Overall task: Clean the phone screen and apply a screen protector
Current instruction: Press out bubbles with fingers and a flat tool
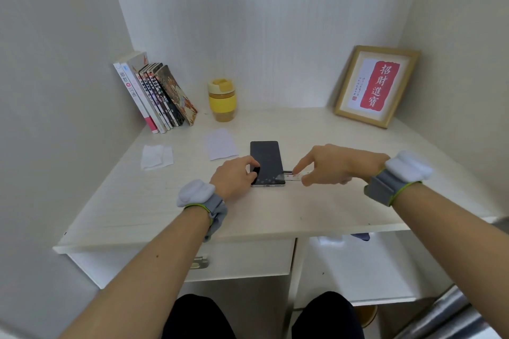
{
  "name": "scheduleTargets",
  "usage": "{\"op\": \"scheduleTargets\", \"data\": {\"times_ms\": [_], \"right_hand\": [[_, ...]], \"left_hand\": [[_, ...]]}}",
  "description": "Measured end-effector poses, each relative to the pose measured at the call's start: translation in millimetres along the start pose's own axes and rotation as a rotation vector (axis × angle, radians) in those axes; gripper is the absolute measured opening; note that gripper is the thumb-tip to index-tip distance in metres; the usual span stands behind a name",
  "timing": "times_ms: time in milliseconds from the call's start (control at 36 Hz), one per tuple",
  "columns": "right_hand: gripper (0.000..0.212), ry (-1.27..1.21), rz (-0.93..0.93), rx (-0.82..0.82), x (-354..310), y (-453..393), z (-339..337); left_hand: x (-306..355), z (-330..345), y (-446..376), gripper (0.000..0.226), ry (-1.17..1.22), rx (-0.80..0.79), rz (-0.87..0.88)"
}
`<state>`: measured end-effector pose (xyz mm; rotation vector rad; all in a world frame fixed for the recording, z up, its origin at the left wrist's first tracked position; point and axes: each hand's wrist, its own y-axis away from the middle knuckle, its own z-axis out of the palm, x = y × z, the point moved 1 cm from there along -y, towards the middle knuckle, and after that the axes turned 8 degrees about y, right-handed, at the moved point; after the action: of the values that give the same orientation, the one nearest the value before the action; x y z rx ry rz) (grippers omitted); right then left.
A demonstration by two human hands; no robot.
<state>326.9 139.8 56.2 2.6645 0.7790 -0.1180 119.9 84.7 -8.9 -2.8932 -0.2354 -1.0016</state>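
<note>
My left hand [234,177] rested on the near left corner of the phone [266,162], fingers curled over its edge and the thumb pressing down on the dark glass, so it gripped the phone in place. My right hand [337,164] sat just to the right of that same end, its index finger stretched out and pointing down, thumb and finger pinching a small clear tab [294,177] that stuck out sideways from the phone's lower right edge. Both wrists wore grey straps with pale padded pieces.

The phone lay flat, screen up, near the middle of the desk [358,201], its long side running away from me. The glass was black, with faint specks near the bottom.

On the pale wooden desk, from the left: a crumpled white wipe [157,157], a row of leaning books [157,96], a sheet of white paper [222,144], a yellow lidded cup [222,100], and a framed red calligraphy print [377,85] against the right wall. White panelled walls closed in the desk.
</note>
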Motion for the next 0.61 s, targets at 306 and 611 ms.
{"op": "scheduleTargets", "data": {"times_ms": [306,611], "right_hand": [[0.036,0.055,0.026,0.175,-41,-2,32],[0.019,0.032,0.079,0.185,-58,-6,35]], "left_hand": [[-1,-1,-1,0.027,-0.008,-0.014,-0.005],[-1,-1,-3,0.029,-0.006,-0.014,-0.008]]}}
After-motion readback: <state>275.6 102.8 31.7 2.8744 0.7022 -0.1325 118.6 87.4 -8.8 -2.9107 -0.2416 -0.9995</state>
